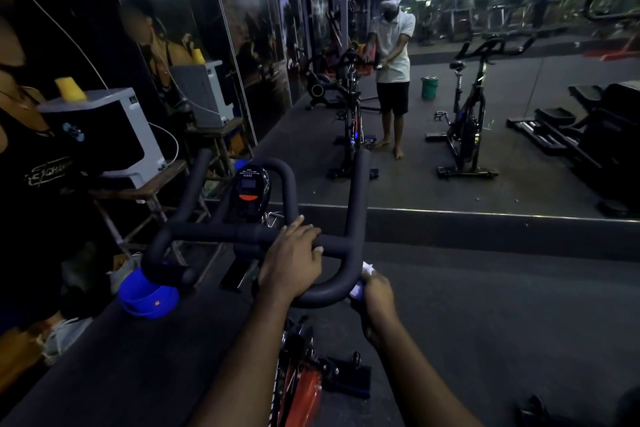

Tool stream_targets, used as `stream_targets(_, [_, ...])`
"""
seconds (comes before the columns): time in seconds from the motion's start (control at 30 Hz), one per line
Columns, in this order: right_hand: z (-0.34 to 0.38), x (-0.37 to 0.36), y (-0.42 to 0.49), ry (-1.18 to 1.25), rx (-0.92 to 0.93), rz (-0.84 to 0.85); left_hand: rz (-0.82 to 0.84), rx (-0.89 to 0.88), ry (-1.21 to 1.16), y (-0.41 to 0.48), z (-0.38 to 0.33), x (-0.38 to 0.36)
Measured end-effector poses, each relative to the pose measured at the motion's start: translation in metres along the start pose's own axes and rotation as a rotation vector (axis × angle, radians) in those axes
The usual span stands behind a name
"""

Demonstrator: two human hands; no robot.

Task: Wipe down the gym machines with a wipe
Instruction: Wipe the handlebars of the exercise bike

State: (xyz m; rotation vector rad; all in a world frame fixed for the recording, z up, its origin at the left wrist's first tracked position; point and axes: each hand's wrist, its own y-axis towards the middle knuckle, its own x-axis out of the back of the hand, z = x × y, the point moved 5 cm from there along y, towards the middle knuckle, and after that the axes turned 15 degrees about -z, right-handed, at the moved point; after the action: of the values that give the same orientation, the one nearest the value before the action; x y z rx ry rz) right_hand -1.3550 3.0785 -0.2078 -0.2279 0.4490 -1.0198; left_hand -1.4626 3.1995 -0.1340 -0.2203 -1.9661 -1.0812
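Dim mirrored gym ahead. At 6 o'clock my left hand [290,262] grips the bike handlebar [242,234]; my right hand [377,295] clutches the wipe [360,282] against its bend. Poor light may hide missed patches.

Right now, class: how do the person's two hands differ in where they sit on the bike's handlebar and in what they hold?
The left hand lies over the handlebar on its straight crossbar near the middle; the right hand is at the curved right end. The left hand holds no cloth, only the bar; the right hand presses a white wipe to the bar. The left hand's fingers are spread on top; the right hand's are closed. Both touch the same handlebar.
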Motion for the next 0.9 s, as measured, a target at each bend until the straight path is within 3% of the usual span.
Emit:
stream_targets(0.13, [0.003,0.0,0.012,0.012,0.137,-0.106,-0.155,0.02,-0.026,-0.008,-0.011,0.023])
stream_targets(0.23, [0.003,-0.007,0.012,0.045,0.142,-0.154,-0.207,0.077,-0.03,-0.024,-0.01,0.037])
stream_targets(0.37, [-0.012,-0.006,-0.016,0.123,0.101,-0.117,-0.18,0.074,0.062,-0.055,0.006,0.043])
stream_targets(0.53, [-0.043,-0.019,-0.06,0.2,0.042,-0.122,-0.065,0.179,-0.222,-0.082,0.028,0.056])
stream_targets(0.63, [-0.058,-0.038,-0.082,0.211,0.006,-0.12,0.014,0.216,-0.277,-0.089,0.035,0.07])
stream_targets(0.8, [-0.065,-0.059,-0.12,0.064,0.087,-0.035,0.04,0.236,-0.301,-0.094,0.037,0.084])
stream_targets(0.9, [-0.06,-0.04,-0.109,0.01,0.11,-0.157,0.007,0.219,-0.257,-0.091,0.031,0.087])
